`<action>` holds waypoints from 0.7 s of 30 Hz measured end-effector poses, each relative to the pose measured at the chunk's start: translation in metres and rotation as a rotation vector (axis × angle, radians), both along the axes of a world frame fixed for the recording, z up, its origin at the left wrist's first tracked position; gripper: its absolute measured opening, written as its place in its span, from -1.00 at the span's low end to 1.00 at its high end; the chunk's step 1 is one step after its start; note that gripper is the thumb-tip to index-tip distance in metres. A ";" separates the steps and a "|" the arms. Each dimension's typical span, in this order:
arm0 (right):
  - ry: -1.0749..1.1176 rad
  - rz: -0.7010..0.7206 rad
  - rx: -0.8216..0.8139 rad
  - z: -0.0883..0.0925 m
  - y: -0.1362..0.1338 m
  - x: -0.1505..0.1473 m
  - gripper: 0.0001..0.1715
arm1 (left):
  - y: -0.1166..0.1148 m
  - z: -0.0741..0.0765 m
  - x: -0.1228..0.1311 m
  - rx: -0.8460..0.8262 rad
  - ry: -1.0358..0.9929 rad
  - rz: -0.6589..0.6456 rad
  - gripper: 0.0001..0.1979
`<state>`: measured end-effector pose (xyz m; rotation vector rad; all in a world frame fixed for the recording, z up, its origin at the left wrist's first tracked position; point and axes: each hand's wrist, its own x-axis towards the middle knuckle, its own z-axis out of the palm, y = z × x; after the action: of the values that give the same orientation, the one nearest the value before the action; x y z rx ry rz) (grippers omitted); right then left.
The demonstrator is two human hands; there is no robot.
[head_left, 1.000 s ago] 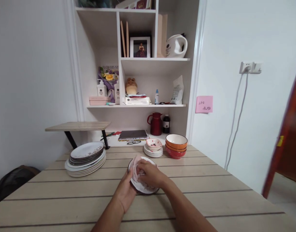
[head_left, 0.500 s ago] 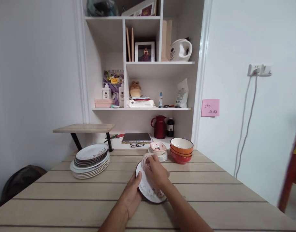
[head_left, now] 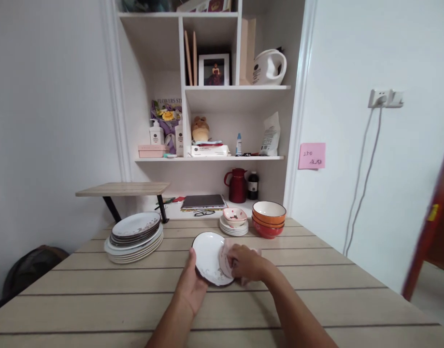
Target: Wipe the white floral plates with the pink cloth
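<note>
A white plate [head_left: 206, 252] with a dark rim and a small printed pattern is tilted up above the table. My left hand [head_left: 192, 282] grips its left edge, with the thumb over the rim and the fingers underneath. My right hand [head_left: 248, 262] is closed on a pale pink cloth [head_left: 224, 261], which is pressed against the plate's right side. Part of the cloth hangs out past the rim behind the fingers. Stacked plates [head_left: 135, 238] stand to the left of my hands.
Behind the held plate, a small patterned bowl [head_left: 235, 216] sits on small white plates [head_left: 233, 232]. To its right are stacked orange and red bowls [head_left: 268, 220]. A raised wooden stand [head_left: 122, 189] is at back left. Shelves [head_left: 210, 159] rise behind the slatted table [head_left: 135, 309].
My right hand has moved with the cloth from the plate's upper middle to its right side. The plate has turned and shifted slightly left and up. The camera view has shifted a little.
</note>
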<state>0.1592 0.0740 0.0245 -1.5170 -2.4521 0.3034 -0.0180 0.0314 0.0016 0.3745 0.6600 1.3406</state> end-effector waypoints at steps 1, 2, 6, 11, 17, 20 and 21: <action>0.006 -0.075 0.029 -0.002 0.003 0.001 -0.78 | -0.001 0.000 0.000 0.015 0.015 0.010 -0.41; 0.024 -0.132 0.057 -0.004 0.006 0.000 -0.76 | -0.001 -0.001 0.000 0.035 0.030 0.012 -0.40; 0.101 -0.303 0.160 -0.006 0.019 -0.010 -0.73 | -0.002 -0.006 0.002 0.126 0.076 -0.051 -0.37; 0.179 -0.226 0.258 0.004 0.021 -0.035 -0.75 | -0.002 -0.005 0.004 0.147 0.083 -0.144 -0.38; 0.209 0.282 0.243 0.004 0.000 -0.048 -0.67 | 0.004 -0.006 0.001 0.175 -0.025 -0.109 -0.46; 0.139 0.429 0.115 0.002 -0.006 -0.033 -0.60 | 0.011 -0.012 -0.003 0.177 -0.060 -0.075 -0.48; 0.110 0.441 0.082 0.001 -0.006 -0.026 -0.55 | 0.013 -0.013 -0.004 0.165 -0.062 -0.076 -0.49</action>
<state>0.1328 0.0676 0.0255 -0.8888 -2.6497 0.3470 -0.0224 0.0439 -0.0116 0.4846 0.4802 1.3327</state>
